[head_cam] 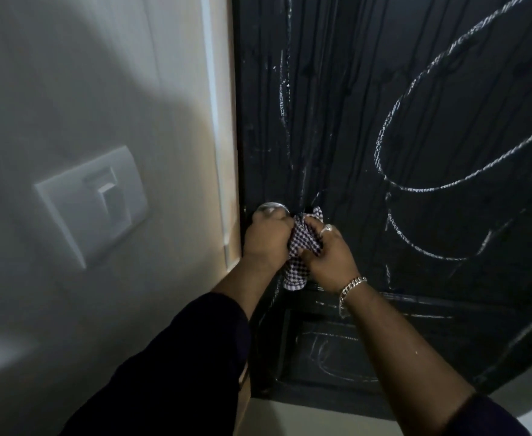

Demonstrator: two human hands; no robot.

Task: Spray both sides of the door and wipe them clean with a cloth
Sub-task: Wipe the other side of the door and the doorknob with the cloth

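A black door (384, 121) fills the right half of the view, streaked with drips and covered in white chalk loops. Its round silver knob (272, 209) sits at the door's left edge. My left hand (266, 236) grips the knob from below. My right hand (329, 253), with a ring and a chain bracelet, grips a checked cloth (299, 243) bunched against the door just right of the knob. One end of the cloth hangs down between my hands. No spray bottle is in view.
A pale wall (69, 105) with a white light switch (93, 202) lies to the left of the door frame (224, 152). The light floor (305, 413) shows below the door's bottom edge.
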